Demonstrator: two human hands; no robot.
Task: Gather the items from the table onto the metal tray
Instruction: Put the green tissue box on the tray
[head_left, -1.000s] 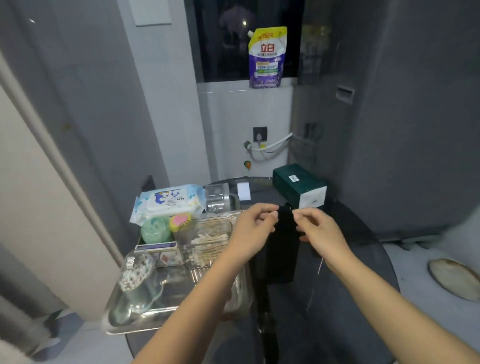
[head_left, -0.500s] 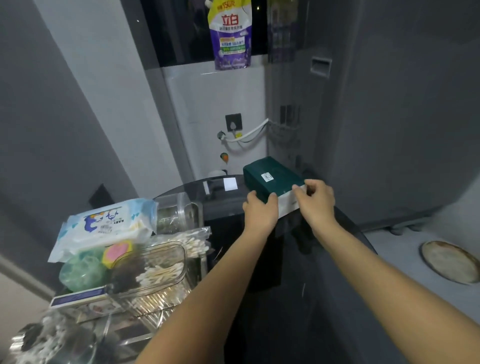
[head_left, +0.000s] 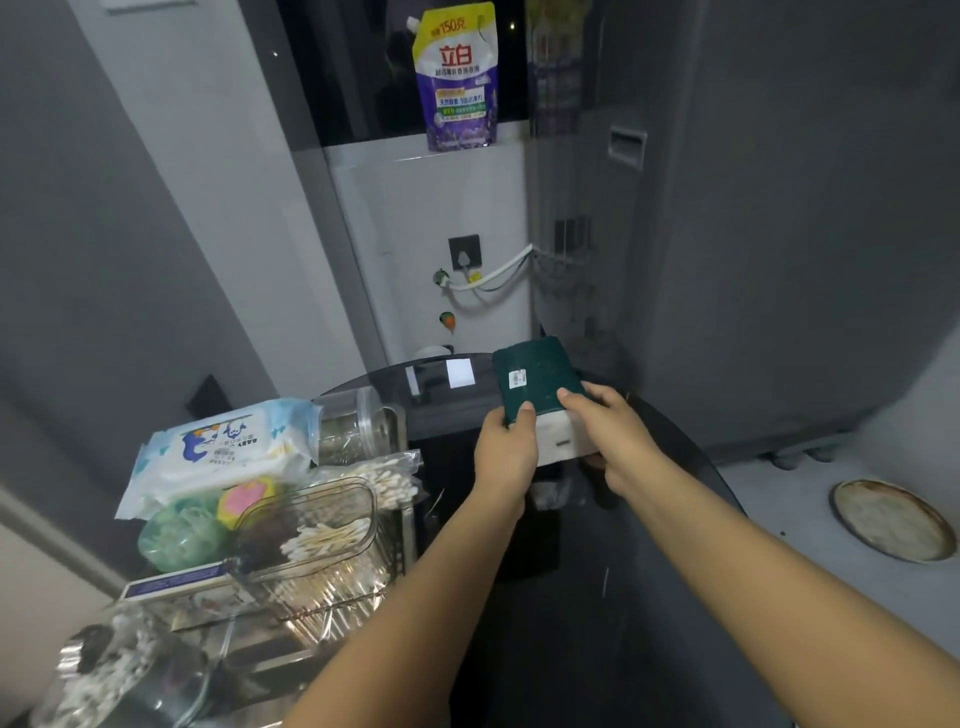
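Both hands, left (head_left: 506, 452) and right (head_left: 613, 434), gripped the green box (head_left: 535, 387) at frame centre above the dark surface (head_left: 649, 597). Lower left, wet wipes (head_left: 223, 449) and cotton swabs (head_left: 322, 538) crowded the metal tray (head_left: 249, 706), partly cut off.

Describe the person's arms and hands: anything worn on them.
Both forearms are bare as far as the frame shows: no sleeves, gloves or watch. The left hand and right hand show no rings or markings that I can make out. Nails look short and unpainted.
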